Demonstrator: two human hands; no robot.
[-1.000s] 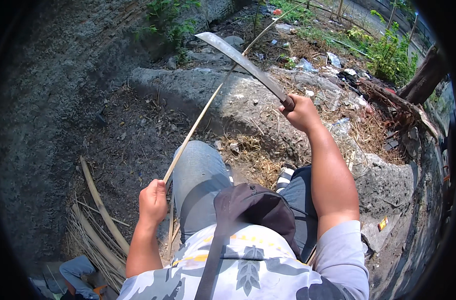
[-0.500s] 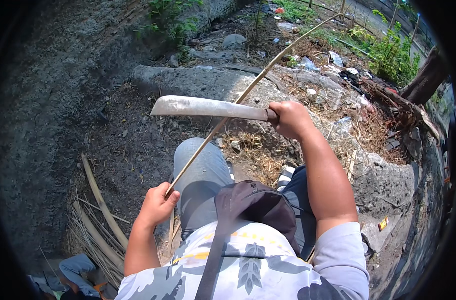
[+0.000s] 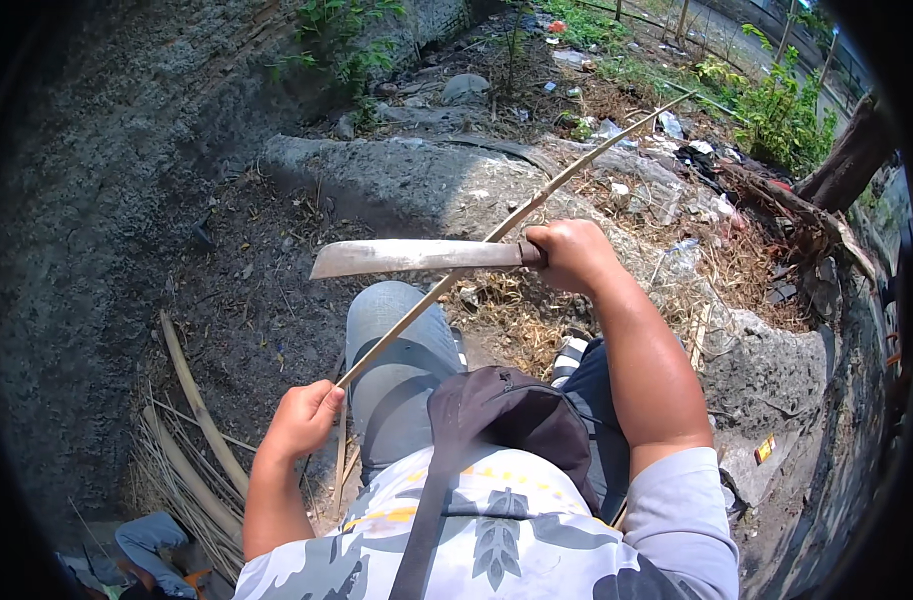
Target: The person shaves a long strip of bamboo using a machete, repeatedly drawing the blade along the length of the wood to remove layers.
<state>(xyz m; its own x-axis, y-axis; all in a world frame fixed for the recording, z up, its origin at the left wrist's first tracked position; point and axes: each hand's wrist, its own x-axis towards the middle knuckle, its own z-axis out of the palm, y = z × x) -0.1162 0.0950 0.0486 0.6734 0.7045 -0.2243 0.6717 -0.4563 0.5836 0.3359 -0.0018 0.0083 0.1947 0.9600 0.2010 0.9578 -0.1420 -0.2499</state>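
My right hand (image 3: 574, 255) is closed round the short dark handle of a machete (image 3: 422, 256). Its broad, worn metal blade points left and lies across a long, thin wooden strip (image 3: 547, 192), above my left knee. My left hand (image 3: 309, 418), lower and to the left, grips the near end of that strip. From there the strip slants up and away to the right, its far end over the littered ground. Blade and strip cross close to the machete's handle; whether the edge bites into the wood I cannot tell.
On the left lie curved poles (image 3: 199, 400) and a heap of thin strips (image 3: 182, 478). A rough wall (image 3: 97, 230) rises on that side. Ahead is a concrete slab (image 3: 377, 175), with plastic litter and dry leaves (image 3: 727, 250) beyond. Another person's leg (image 3: 152, 545) shows at lower left.
The machete has come down and nearer to me along the strip. The strip's far end has dropped lower, and my left hand has moved slightly down and left.
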